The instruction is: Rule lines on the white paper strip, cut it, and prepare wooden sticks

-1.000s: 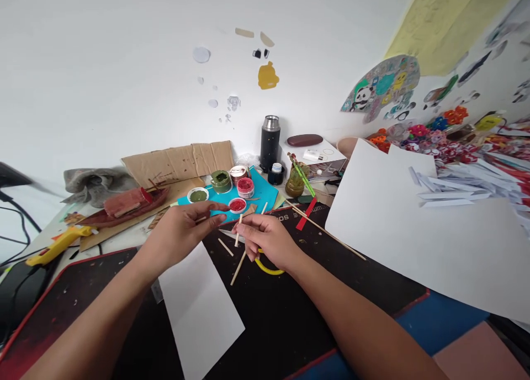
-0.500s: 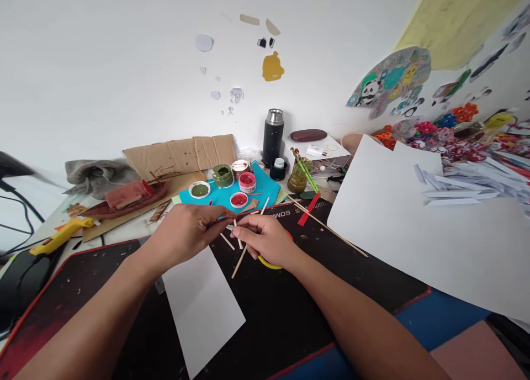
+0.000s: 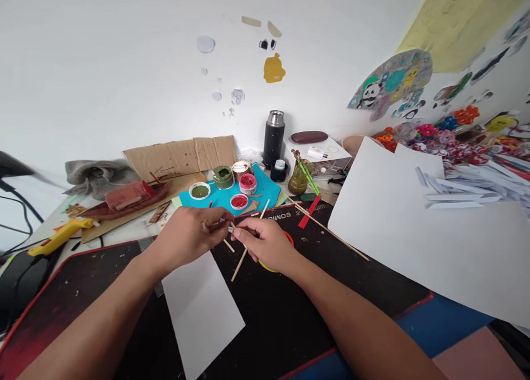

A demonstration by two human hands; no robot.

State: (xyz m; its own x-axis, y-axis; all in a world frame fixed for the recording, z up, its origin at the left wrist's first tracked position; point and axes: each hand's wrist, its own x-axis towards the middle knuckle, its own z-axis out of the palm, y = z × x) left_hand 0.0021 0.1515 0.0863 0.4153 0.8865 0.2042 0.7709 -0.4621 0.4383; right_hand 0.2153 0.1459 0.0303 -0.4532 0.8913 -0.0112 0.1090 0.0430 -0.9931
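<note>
My left hand [image 3: 194,231] is closed in a pinch on a short thin wooden stick [image 3: 232,224], just above the mat. Close against it, my right hand [image 3: 267,240] has its fingers curled, the thumb pointing toward the stick. Yellow and red scissors [image 3: 268,267] show around the right hand. Most of them is hidden by it, and a small pale bit of what looks like blade shows at the fingertips. Below the hands, a longer wooden stick [image 3: 239,266] lies slanting on the mat, and a short piece of stick [image 3: 228,246] lies beside it.
A white paper sheet [image 3: 202,313] lies on the black mat [image 3: 285,308]. Paint pots [image 3: 223,177] stand on blue paper behind. At left are a red model boat [image 3: 124,199] and yellow glue gun [image 3: 62,236]; at right, a large white sheet [image 3: 397,220] and thin sticks [image 3: 343,240].
The short stick between my fingers has tilted, and less of it shows below the hands. My left fingers have shifted slightly. The view has moved a little.
</note>
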